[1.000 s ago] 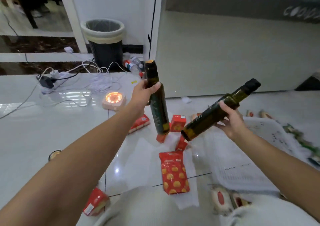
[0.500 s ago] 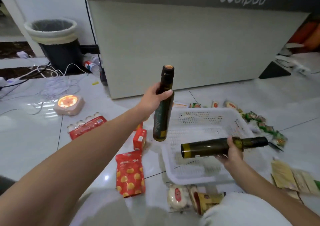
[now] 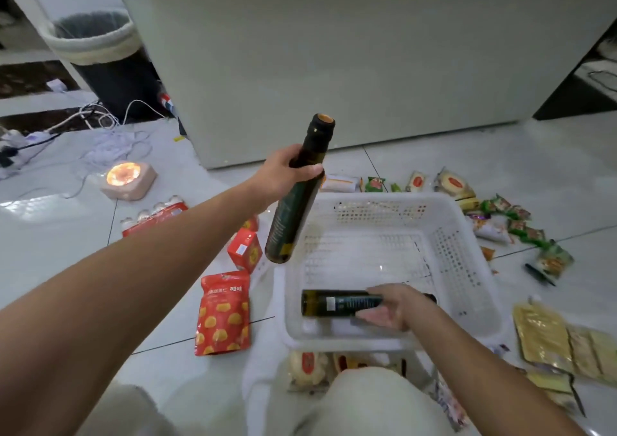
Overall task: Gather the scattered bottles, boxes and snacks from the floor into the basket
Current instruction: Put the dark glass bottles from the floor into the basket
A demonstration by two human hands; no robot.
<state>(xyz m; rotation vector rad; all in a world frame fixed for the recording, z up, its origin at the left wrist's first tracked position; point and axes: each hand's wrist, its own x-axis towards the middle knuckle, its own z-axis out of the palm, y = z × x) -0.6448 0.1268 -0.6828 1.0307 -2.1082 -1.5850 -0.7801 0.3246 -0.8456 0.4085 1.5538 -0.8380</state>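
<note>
- On the floor (image 3: 417, 148), right at the back, a big pale cabinet (image 3: 334, 51) fills most of the view, with a black bin (image 3: 100, 58) in a pale liner off its left side.
- The white basket (image 3: 474, 262) sits just in front of the person's knees, roughly mid-floor. It's got perforated walls.
- Left hand (image 3: 287, 175) is up in the air over the basket's left rim, fingers clenched round the neck of a dark green bottle (image 3: 297, 201). That one is cap-up and tilted a bit, clear of everything.
- Second dark bottle (image 3: 337, 303) lies on its side inside the basket along the near wall. The right hand (image 3: 389, 307) is on its neck end, fingers loosely curled over it; honestly can't tell if it's really gripping or only resting there.
- Red snack bag (image 3: 224, 312) lies flat on the floor just left of the basket, and a small red box (image 3: 244, 250) stands right behind it.
- A multipack of little bottles (image 3: 152, 216) is further left, with a glowing orange lamp (image 3: 125, 178) behind that.
- Loads of small snack packets (image 3: 514, 218) trail past the basket's far right corner, plus yellowish pouches (image 3: 541, 338) by the near right.
</note>
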